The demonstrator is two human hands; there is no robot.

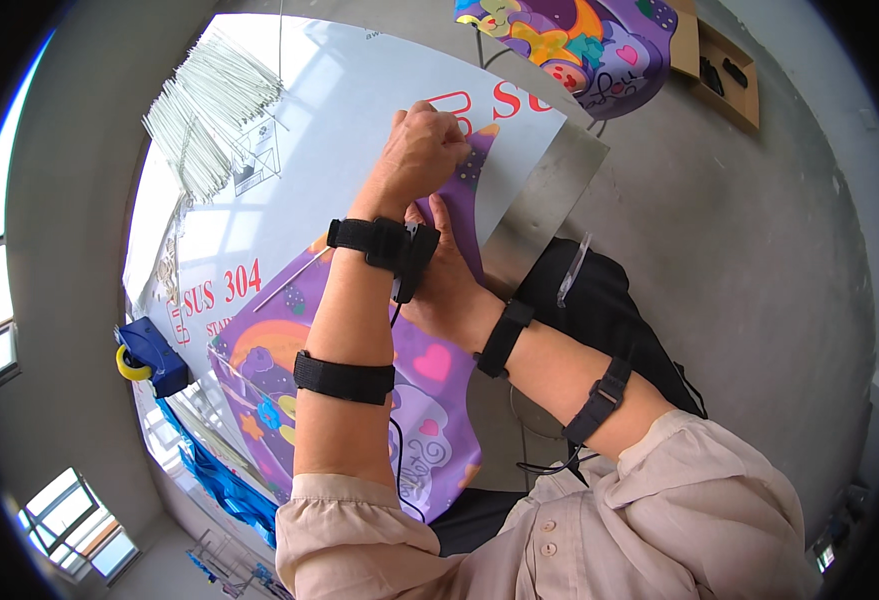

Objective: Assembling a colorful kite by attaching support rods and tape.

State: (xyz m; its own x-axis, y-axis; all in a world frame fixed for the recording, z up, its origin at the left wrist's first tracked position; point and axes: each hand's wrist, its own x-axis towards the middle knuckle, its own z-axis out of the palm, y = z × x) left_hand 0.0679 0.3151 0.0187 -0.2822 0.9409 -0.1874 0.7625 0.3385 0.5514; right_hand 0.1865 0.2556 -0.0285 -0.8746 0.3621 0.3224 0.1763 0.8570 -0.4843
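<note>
Across the table's corner lies a purple printed sheet with hearts, stars and cartoon figures, partly hidden under my forearms. My left hand is closed in a fist-like pinch at the sheet's far end, near an orange tip; what its fingers hold cannot be made out. Just nearer to me, my right hand rests flat on the sheet, two fingers stretched out past the left wrist. The left wrist and its strapped black device cover part of that hand. A thin white stick lies on the sheet's left part.
A white-covered table with red lettering holds a pile of thin white sticks. At its left edge stand a blue tape dispenser and blue plastic. Another colourful printed sheet and a cardboard box are far right.
</note>
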